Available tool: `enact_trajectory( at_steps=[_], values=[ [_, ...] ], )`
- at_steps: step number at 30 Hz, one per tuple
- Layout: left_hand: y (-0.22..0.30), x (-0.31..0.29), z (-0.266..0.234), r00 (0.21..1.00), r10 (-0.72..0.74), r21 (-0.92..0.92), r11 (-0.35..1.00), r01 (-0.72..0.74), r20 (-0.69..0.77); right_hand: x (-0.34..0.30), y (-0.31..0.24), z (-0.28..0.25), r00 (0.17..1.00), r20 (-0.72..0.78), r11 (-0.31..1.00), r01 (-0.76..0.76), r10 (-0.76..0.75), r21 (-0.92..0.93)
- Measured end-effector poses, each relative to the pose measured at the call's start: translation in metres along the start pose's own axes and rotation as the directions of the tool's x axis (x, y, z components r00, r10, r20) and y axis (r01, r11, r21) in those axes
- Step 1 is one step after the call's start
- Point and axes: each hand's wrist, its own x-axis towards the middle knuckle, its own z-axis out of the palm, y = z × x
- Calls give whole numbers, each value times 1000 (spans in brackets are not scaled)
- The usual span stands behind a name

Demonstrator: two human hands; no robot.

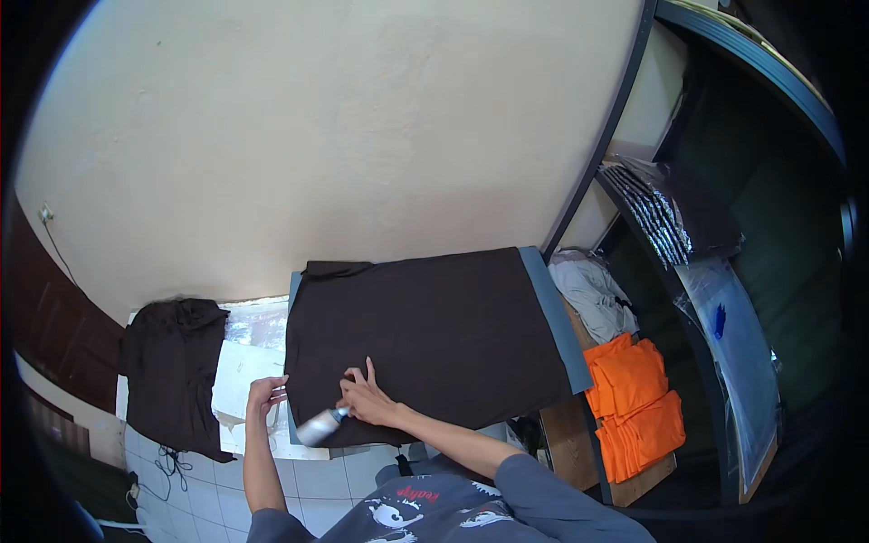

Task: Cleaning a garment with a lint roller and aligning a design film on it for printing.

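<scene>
A dark brown cloth [425,335], seemingly a garment, lies spread over a blue-grey board [554,321], with its upper left corner folded over. My left hand [265,395] is at the cloth's left edge, thumb and fingers closed on it. Above the cloth's lower left part, my right hand [369,398] grips a lint roller [319,429] by its blue handle end, index finger stretched out. The white cylinder of the roller is smeared by motion and points down and left.
Another dark garment [172,371] lies bunched at the left, beside a white sheet [243,380]. Folded orange clothes [634,407] and a grey-white cloth [595,294] sit at the right. A dark-framed shelf holds plastic-wrapped packs [665,217]. A black cord [172,466] trails on the tiled floor.
</scene>
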Motion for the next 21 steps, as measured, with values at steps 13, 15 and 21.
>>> enact_trajectory(
  at_steps=[13, 15, 21],
  values=[
    [-40, -115, 136, 521, 853, 856, 242, -457, 38, -166, 48, -45, 717, -606, 759, -592, 344, -270],
    [-46, -115, 133, 600, 798, 930, 178, -321, 54, -184, 70, -64, 666, -638, 658, -684, 386, -315],
    [-36, -127, 133, 689, 723, 924, 227, -308, 52, -248, 150, -132, 330, -769, 266, -940, 547, -214]
  ],
)
